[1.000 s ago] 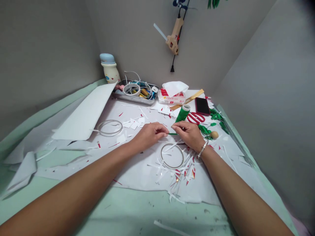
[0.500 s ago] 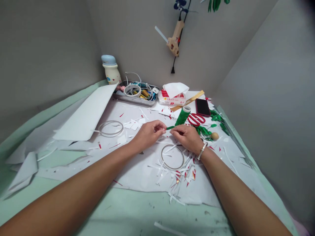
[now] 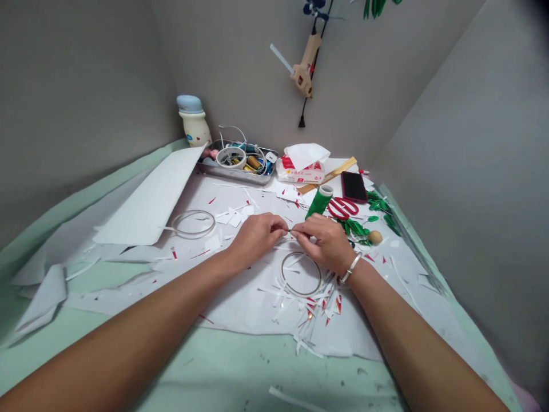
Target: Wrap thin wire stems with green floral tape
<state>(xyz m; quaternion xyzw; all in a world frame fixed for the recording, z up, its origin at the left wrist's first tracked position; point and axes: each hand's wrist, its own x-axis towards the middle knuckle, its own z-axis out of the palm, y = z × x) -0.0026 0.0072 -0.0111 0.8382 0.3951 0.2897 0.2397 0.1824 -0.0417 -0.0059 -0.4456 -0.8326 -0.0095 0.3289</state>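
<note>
Just beyond the right hand [image 3: 322, 243] stands one roll of green tape [image 3: 319, 201], with one pair of red scissors [image 3: 342, 209] beside it and one phone [image 3: 354, 186] farther on. To the right of that hand lie a bunch of green leaves [image 3: 355, 228] and one wooden ball [image 3: 374, 237]. Two wire rings lie on the white paper [image 3: 240, 303]: one [image 3: 287, 274] just below the right hand, the other [image 3: 193, 224] to the left of the left hand [image 3: 256, 237]. Scraps of paper [image 3: 309, 306] pile up below the right hand, and a white card [image 3: 150, 194] lies farther left. Well beyond the hands sit one metal tray [image 3: 235, 173] of wires and tape, one tissue box [image 3: 299, 170] and one bottle [image 3: 193, 113].

Both forearms reach in from the lower corners and angle toward each other, with one bracelet [image 3: 351, 268] on the right wrist. The hands are together, their fingertips almost meeting as both pinch one thin strip [image 3: 291, 230] between them, mostly hidden and too small to make out further.
</note>
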